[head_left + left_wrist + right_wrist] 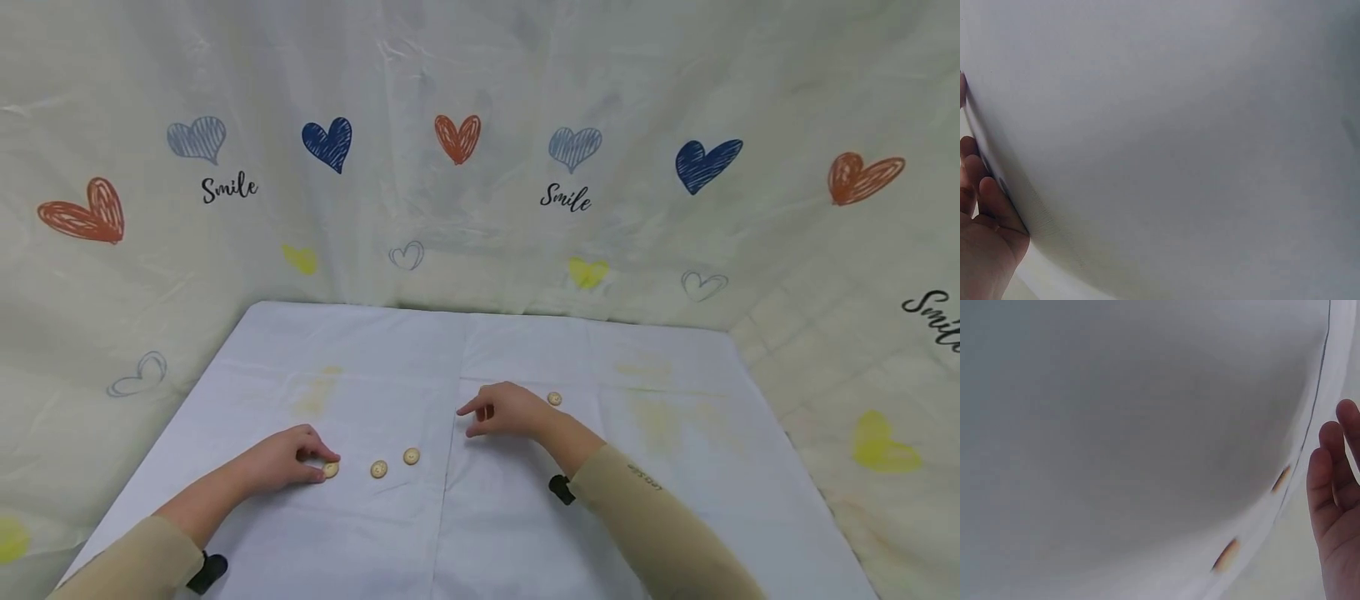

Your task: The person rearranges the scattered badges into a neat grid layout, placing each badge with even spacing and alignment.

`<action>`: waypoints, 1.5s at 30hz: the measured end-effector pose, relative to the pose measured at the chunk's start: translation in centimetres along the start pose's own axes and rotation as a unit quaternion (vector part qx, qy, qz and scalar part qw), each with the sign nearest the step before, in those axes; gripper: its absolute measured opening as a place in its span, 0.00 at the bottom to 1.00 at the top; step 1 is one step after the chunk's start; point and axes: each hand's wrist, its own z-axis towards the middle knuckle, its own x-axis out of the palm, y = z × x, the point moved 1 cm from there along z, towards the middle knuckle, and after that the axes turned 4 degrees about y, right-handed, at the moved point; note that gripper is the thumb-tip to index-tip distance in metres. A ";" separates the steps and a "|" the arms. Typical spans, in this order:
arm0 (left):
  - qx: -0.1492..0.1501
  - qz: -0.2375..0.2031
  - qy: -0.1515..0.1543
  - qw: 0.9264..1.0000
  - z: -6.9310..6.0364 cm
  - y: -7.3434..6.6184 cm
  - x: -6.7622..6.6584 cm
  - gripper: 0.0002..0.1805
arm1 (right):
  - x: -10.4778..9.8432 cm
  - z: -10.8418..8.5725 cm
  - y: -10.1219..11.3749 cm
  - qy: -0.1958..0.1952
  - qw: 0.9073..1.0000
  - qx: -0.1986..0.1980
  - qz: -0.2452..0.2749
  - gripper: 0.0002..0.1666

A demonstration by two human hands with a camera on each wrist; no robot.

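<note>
A: Left hand (281, 460)?
B: Near left on the desk (510, 533). Grip narrow, pinching a tan button (331, 471).
A: Right hand (512, 410)?
B: Mid-desk, farther back. Grip partly wide, thumb and forefinger apart.
A: Other buttons?
B: Second button (378, 469) just right of the pinched one; third button (411, 456) near it, slightly farther. Fourth button (554, 398) far right, just beyond the right wrist.

My long tan sleeves (663, 529)
Small dark lettering (645, 477) marks the right one; a black wrist camera (210, 573) pokes out beside each.
</note>
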 end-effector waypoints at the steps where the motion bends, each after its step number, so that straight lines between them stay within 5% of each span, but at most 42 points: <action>1: -0.003 -0.001 0.000 1.000 0.0 0.0 0.0 0.13 | 0.3 0.4 0.5 0.004 1.000 -0.009 0.000 0.21; 9: 0.001 -0.004 0.001 1.000 0.1 -0.7 0.0 0.13 | 2.0 2.3 3.4 0.025 0.999 -0.038 -0.007 0.21; 17: 0.021 -0.007 0.002 1.000 -0.1 -0.8 -0.3 0.13 | 2.6 3.8 5.4 0.049 0.993 -0.081 -0.073 0.20; 45: 0.020 -0.006 0.006 1.000 -0.5 -1.0 -0.5 0.13 | 4.3 5.2 6.3 0.079 0.982 -0.090 -0.150 0.16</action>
